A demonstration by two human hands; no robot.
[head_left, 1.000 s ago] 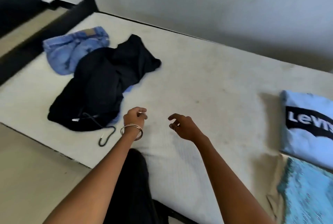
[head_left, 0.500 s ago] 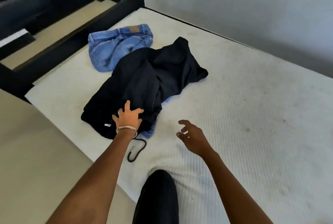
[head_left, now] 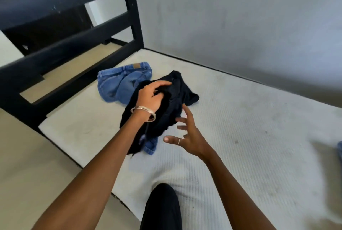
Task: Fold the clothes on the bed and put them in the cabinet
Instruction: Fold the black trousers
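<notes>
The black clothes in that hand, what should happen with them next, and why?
Probably bring the right hand, open beside it, onto the black garment to take a second hold. The left hand grips it bunched up, partly over the blue jeans, so it needs spreading before folding.

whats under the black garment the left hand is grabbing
Blue jeans lie under the black garment gripped by the left hand; denim shows beyond it and at its near edge. The covered middle cannot be seen.
</notes>
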